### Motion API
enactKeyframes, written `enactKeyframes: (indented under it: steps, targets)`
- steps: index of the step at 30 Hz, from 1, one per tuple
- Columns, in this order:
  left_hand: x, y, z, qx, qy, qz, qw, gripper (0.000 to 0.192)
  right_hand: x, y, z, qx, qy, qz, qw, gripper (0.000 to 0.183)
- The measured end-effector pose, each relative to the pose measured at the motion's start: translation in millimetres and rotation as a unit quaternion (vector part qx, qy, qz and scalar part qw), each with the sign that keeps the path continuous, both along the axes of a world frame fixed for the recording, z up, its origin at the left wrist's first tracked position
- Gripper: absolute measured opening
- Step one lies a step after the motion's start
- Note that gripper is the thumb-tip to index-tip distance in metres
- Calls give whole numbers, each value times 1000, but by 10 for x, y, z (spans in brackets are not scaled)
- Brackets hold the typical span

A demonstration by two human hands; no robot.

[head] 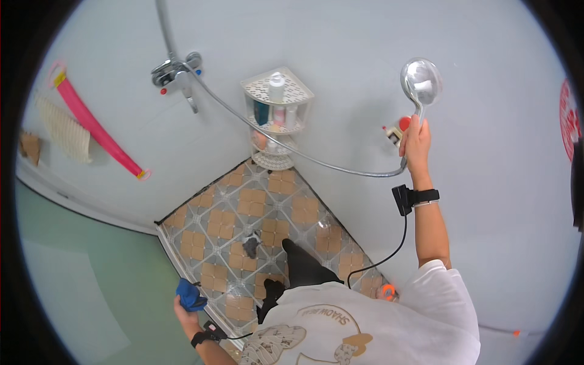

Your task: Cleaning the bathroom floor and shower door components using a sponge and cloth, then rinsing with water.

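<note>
My right hand (416, 145) is closed around the handle of a chrome shower head (420, 82), raised in front of the pale wall at the right. A metal shower hose (319, 163) sags from its handle across to the mixer tap (175, 75) on the left wall. Low at the left, my left hand (185, 315) grips a crumpled blue cloth (189, 295) beside the greenish glass panel (105, 273). Both wrists carry black straps with small wired devices.
A corner shelf (277, 86) holds several bottles. A pink back-scrubbing strap (98, 130) and a ribbed cream cloth (64, 127) hang at the left. The patterned tile floor (251, 203) looks wet, with a dark grey patch (251, 245) on it. An orange ring-shaped item (388, 292) lies near the right wall.
</note>
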State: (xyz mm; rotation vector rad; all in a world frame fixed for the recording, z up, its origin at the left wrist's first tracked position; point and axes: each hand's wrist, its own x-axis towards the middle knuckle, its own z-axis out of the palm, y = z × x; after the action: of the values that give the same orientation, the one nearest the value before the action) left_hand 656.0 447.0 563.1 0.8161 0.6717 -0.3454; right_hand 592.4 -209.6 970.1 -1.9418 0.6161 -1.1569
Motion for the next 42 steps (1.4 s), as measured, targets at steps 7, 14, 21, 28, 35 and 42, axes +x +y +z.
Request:
enactKeyframes:
  steps: [7,14,21,28,35,42]
  targets:
    - [462,39,-243,29,9,-140,990,39,-1450,341,-180,34,-86,-143,985,35]
    - [957,-961,17,28,-19,-284,958,39,-2892,652,-516,83,-168,-310,932,36]
    - [1183,-1888,277,56,-21,-377,924,39,-4102,832,-868,126,-304,-473,817,40]
    - [875,-2783,633,101,-25,-481,871,40,-4370,900,-892,87,-557,-490,665,44]
    - [654,-3192,858,126,-57,-520,843,42,-4145,787,-742,79,-546,-519,653,41]
    - [674,-3137,792,120,-46,-535,835,42,-4217,771,-886,99,-545,-512,657,40]
